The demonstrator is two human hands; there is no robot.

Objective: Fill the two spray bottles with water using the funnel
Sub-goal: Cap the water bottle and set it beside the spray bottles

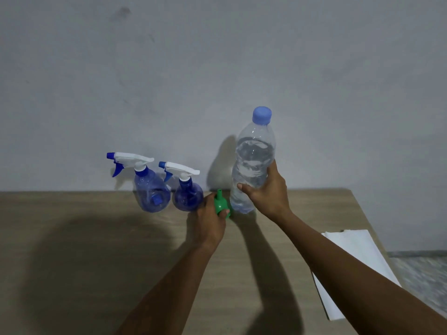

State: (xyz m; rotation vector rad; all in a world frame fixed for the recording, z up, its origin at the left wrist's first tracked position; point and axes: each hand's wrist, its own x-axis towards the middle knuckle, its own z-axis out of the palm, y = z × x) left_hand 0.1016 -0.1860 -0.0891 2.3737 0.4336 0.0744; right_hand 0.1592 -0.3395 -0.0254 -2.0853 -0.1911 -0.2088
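Observation:
Two blue spray bottles with white trigger heads stand side by side at the table's far edge, the larger one (pixel 152 192) on the left and the smaller one (pixel 188 195) on the right. Just right of them, my left hand (pixel 210 220) grips a small green funnel (pixel 220 204), spout pointing up. My right hand (pixel 267 189) holds a tall clear water bottle (pixel 252 160) with a blue cap screwed on. The bottle stands upright and is mostly full of water.
The wooden table (pixel 72 250) ends against a grey wall (pixel 217 68). A white sheet of paper (pixel 350 267) lies near the table's right edge, beyond which a patch of floor shows.

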